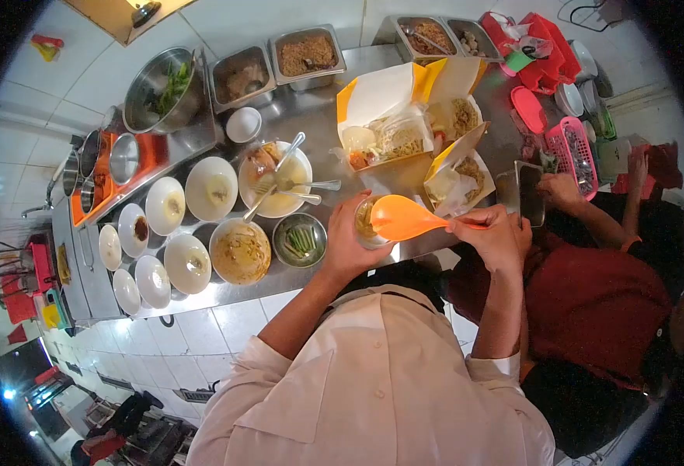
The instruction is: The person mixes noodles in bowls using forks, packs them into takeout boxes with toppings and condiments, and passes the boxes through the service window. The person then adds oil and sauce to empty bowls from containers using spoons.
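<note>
My left hand (pixel 349 241) is wrapped round a small cup (pixel 367 221) at the counter's front edge. In my right hand (pixel 491 234) is the handle of an orange ladle (pixel 404 218), whose broad bowl hangs over the cup and hides part of it. Left of my left hand stands a metal bowl of green vegetables (pixel 300 240). Behind the cup are open food boxes with noodles (pixel 392 140), one of them (pixel 460 179) close to my right hand. A white bowl with forks and spoons (pixel 294 172) sits to the back left.
Several white bowls (pixel 188 265) line the counter's left side. Metal food trays (pixel 306 54) and a large metal bowl (pixel 163 89) stand along the wall. At the right, a co-worker in dark red (pixel 598 295) reaches a hand near a metal container (pixel 522 194) and pink basket (pixel 572 155).
</note>
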Tool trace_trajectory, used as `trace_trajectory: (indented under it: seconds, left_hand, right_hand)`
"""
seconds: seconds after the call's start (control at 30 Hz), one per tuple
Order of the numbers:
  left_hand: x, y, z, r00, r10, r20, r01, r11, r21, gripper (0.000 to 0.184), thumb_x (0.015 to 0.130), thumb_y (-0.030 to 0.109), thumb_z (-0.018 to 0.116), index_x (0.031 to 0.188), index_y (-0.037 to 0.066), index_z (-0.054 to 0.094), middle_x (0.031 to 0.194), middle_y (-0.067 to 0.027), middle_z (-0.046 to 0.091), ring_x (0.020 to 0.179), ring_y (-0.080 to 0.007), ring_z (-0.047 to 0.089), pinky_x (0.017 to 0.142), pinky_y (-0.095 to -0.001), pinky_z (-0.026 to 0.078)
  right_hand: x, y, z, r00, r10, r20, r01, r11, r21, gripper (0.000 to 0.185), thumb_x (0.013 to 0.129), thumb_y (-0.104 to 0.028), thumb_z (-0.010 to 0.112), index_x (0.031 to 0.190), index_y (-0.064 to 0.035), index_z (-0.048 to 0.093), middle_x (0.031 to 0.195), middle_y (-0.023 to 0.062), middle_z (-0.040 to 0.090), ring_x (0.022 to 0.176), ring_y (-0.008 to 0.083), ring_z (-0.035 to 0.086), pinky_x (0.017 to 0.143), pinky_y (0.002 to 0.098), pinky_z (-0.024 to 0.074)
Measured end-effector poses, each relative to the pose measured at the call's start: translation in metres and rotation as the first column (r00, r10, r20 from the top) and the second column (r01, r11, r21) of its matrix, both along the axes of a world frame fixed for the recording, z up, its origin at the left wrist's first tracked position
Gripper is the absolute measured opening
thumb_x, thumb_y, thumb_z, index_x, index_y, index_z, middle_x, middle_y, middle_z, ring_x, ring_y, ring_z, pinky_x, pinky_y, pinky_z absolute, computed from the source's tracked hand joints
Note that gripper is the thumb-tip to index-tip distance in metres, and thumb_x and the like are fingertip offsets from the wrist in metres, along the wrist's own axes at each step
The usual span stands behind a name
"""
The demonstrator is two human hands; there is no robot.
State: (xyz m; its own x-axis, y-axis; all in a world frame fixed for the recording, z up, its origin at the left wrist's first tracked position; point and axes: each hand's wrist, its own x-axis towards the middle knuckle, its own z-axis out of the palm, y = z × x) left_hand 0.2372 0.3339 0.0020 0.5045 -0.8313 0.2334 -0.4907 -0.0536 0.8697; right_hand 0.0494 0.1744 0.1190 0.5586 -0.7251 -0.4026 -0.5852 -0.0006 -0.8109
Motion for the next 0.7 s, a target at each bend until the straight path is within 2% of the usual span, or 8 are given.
trace_trajectory:
  seconds: [0.07, 0.3, 0.37, 0.4, 0.53, 0.6, 0.63, 0.7]
  left_hand:
    - [0.001, -0.003, 0.001, 1.000, -0.002, 0.024, 0.002, 1.000, -0.001, 0.086, 0.063, 0.024, 0.091, 0.132, 0.001, 0.045, 0.130, -0.0181, 0.055, 0.119, -0.0305, 0.056, 0.102, -0.0392, 0.045]
    - [0.001, 0.001, -0.003, 0.999, 0.024, -0.021, -0.023, 0.998, 0.058, 0.087, 0.061, 0.023, 0.092, 0.132, 0.000, 0.046, 0.129, -0.0185, 0.056, 0.118, -0.0326, 0.057, 0.101, -0.0399, 0.046]
    - [0.001, 0.001, -0.004, 1.000, 0.026, 0.003, -0.026, 0.999, 0.038, 0.086, 0.061, 0.021, 0.092, 0.131, 0.000, 0.047, 0.129, -0.0186, 0.056, 0.117, -0.0333, 0.057, 0.101, -0.0402, 0.046]
    - [0.002, 0.002, -0.005, 0.999, 0.008, 0.036, -0.008, 1.000, 0.020, 0.085, 0.061, 0.020, 0.091, 0.130, -0.001, 0.047, 0.129, -0.0189, 0.056, 0.117, -0.0340, 0.057, 0.101, -0.0403, 0.046]
    - [0.002, 0.002, -0.001, 0.999, -0.016, 0.045, 0.016, 1.000, 0.001, 0.083, 0.060, 0.019, 0.091, 0.129, -0.001, 0.049, 0.129, -0.0196, 0.056, 0.117, -0.0351, 0.057, 0.100, -0.0409, 0.046]
    - [0.002, 0.002, 0.002, 0.999, -0.008, 0.045, 0.008, 1.000, 0.003, 0.082, 0.060, 0.018, 0.091, 0.128, -0.001, 0.050, 0.129, -0.0194, 0.056, 0.117, -0.0353, 0.056, 0.101, -0.0412, 0.046]
    - [0.002, 0.001, 0.003, 0.999, -0.007, 0.043, 0.007, 1.000, 0.002, 0.082, 0.060, 0.018, 0.091, 0.128, -0.001, 0.050, 0.129, -0.0193, 0.056, 0.117, -0.0356, 0.056, 0.101, -0.0415, 0.045]
    - [0.003, 0.002, 0.002, 0.999, -0.014, 0.038, 0.013, 1.000, 0.011, 0.082, 0.060, 0.018, 0.091, 0.128, 0.000, 0.050, 0.129, -0.0190, 0.056, 0.117, -0.0356, 0.056, 0.102, -0.0418, 0.045]
  right_hand:
    - [-0.004, -0.006, -0.008, 0.970, -0.078, 0.231, 0.061, 0.995, 0.079, 0.013, 0.079, -0.009, 0.076, 0.085, 0.0030, 0.077, 0.071, 0.0023, 0.069, 0.065, 0.0070, 0.059, 0.062, 0.0208, 0.0454]
    - [-0.014, -0.060, -0.016, 0.927, -0.361, 0.099, 0.343, 0.926, 0.157, 0.014, 0.079, -0.014, 0.075, 0.074, -0.0006, 0.075, 0.070, 0.0013, 0.067, 0.064, 0.0077, 0.058, 0.063, 0.0234, 0.0418]
    - [0.015, -0.055, 0.005, 0.692, -0.556, 0.460, 0.608, 0.793, 0.045, 0.017, 0.079, -0.017, 0.075, 0.070, -0.0022, 0.073, 0.067, 0.0008, 0.065, 0.060, 0.0088, 0.056, 0.060, 0.0248, 0.0401]
    - [0.018, -0.062, 0.011, 0.776, -0.483, 0.405, 0.582, 0.796, -0.167, 0.019, 0.080, -0.019, 0.075, 0.074, -0.0009, 0.074, 0.066, -0.0008, 0.065, 0.061, 0.0096, 0.057, 0.059, 0.0269, 0.0432]
    - [0.012, -0.140, -0.017, 0.905, -0.410, 0.117, 0.420, 0.810, -0.409, 0.022, 0.078, -0.024, 0.075, 0.076, -0.0016, 0.075, 0.067, 0.0044, 0.068, 0.064, 0.0140, 0.063, 0.060, 0.0322, 0.0476]
    - [0.029, -0.151, -0.018, 0.936, -0.325, -0.135, 0.144, 0.703, -0.696, 0.027, 0.075, -0.030, 0.074, 0.080, -0.0034, 0.075, 0.070, 0.0125, 0.070, 0.067, 0.0244, 0.069, 0.064, 0.0378, 0.0510]
    - [0.039, -0.155, -0.020, 0.938, -0.319, -0.134, 0.141, 0.705, -0.695, 0.027, 0.075, -0.030, 0.074, 0.080, -0.0034, 0.075, 0.070, 0.0125, 0.070, 0.067, 0.0244, 0.069, 0.064, 0.0378, 0.0510]
    - [0.053, -0.159, -0.023, 0.867, -0.253, -0.429, -0.224, 0.572, -0.789, 0.032, 0.072, -0.036, 0.073, 0.082, -0.0053, 0.076, 0.072, 0.0192, 0.068, 0.069, 0.0348, 0.069, 0.063, 0.0422, 0.0519]
